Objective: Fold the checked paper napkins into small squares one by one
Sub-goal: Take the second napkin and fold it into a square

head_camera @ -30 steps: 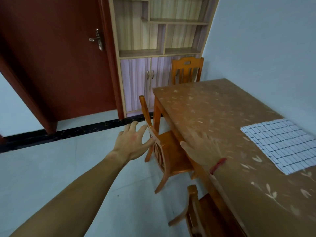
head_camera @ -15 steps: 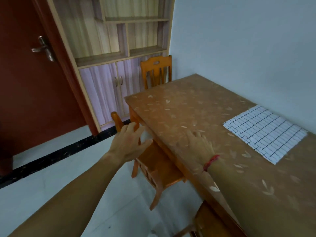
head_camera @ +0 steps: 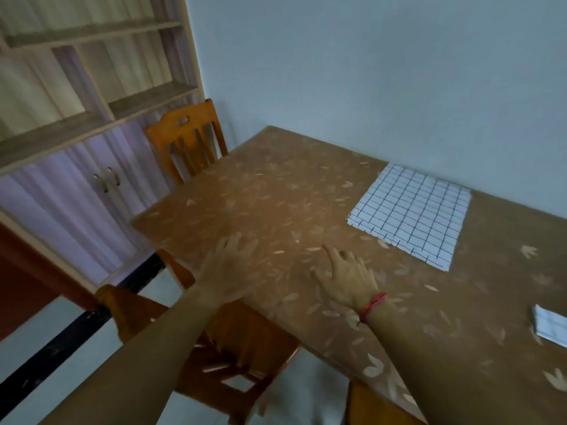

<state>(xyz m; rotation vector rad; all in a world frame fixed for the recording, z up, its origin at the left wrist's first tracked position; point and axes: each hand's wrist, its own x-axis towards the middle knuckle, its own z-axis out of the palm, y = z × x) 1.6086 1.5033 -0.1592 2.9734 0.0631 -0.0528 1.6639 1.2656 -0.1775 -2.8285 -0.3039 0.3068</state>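
A white checked paper napkin [head_camera: 409, 211] lies spread flat on the brown leaf-patterned table [head_camera: 276, 191], near the wall. A small folded checked napkin [head_camera: 550, 328] shows at the right edge of the view, partly cut off. My left hand [head_camera: 228, 268] hovers over the table's near edge with fingers spread and holds nothing. My right hand [head_camera: 346, 276], a red string on its wrist, is over the table left of the flat napkin, fingers apart and index finger extended, apart from the paper.
One wooden chair [head_camera: 187, 139] stands at the table's far end, another chair [head_camera: 221, 342] sits below my arms at the near side. A shelf cabinet [head_camera: 86, 118] fills the left. The wall runs along the table's far side.
The view has swung right, off the door. Both hands have moved over the table toward the flat napkin. The folded napkin has come into view at the right.
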